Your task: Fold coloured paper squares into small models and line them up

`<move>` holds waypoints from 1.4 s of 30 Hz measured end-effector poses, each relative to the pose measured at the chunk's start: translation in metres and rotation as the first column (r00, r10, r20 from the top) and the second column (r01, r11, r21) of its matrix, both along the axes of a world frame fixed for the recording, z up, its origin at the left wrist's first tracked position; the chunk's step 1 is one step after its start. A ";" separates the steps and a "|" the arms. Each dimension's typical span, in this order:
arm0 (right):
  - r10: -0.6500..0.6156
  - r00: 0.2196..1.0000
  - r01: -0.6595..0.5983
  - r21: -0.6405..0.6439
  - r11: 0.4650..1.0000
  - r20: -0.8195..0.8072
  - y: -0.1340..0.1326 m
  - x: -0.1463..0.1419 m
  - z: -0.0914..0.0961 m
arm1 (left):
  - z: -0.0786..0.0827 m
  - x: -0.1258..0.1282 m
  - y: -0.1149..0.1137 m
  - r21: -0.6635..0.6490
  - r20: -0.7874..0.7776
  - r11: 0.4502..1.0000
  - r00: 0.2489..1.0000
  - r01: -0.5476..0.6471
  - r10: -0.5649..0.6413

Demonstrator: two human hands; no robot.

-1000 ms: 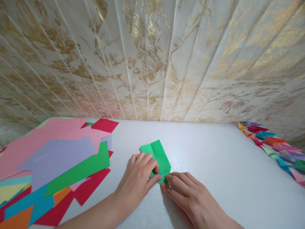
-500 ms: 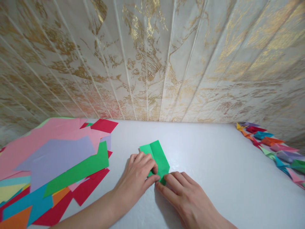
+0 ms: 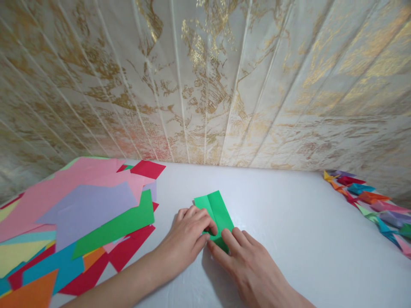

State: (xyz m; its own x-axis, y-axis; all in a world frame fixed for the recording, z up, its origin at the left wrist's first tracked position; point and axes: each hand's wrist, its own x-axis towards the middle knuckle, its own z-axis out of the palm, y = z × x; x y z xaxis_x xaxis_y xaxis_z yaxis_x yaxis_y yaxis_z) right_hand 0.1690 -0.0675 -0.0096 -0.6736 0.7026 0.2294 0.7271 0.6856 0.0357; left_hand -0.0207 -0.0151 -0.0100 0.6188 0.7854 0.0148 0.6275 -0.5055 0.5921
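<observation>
A green sheet of paper [image 3: 221, 209] with a crease down it lies on the white table, between my hands. My left hand [image 3: 188, 233] has its fingers curled over the paper's left side, thumb and forefinger closed at the near edge. At the near right edge, my right hand [image 3: 252, 261] grips the paper with thumb and bent fingers, and the two thumbs almost meet. My fingers hide part of the near edge, where a darker green strip shows beside the right thumb.
Many coloured paper sheets, among them a lilac sheet [image 3: 96, 205] and a green strip [image 3: 118, 224], are heaped on the left. Small folded paper figures [image 3: 374, 197] stand in rows at the far right. A gold-patterned curtain [image 3: 212, 85] hangs behind the table [image 3: 289, 214].
The whole view has shifted slightly, so things sit farther right. My right fingers have moved a little farther up onto the green paper; my left hand stays on it.
</observation>
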 end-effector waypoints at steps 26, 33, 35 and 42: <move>-0.027 0.941 -0.121 -0.411 0.904 -0.337 0.032 0.043 -0.001 | -0.006 -0.005 -0.002 0.511 -0.211 0.820 0.962 0.258 -0.171; 0.048 0.933 -0.191 -0.378 0.906 -0.357 0.041 0.043 -0.001 | -0.002 -0.007 -0.004 0.627 -0.270 0.705 0.941 0.331 -0.202; 0.061 0.935 -0.189 -0.347 0.919 -0.349 0.041 0.043 -0.003 | 0.000 -0.005 -0.005 0.631 -0.288 0.698 0.938 0.338 -0.194; 0.083 0.922 -0.221 -0.338 0.915 -0.379 0.039 0.044 -0.002 | -0.001 -0.005 -0.007 0.617 -0.310 0.698 0.928 0.363 -0.209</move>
State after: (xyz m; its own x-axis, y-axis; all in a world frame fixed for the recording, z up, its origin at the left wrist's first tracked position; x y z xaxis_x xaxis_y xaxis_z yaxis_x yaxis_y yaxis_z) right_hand 0.2131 -0.0289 -0.0117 -0.7033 0.6775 0.2155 0.5298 0.7015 -0.4767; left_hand -0.0253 -0.0220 -0.0108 0.8606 0.4088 0.3036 0.4499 -0.8897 -0.0775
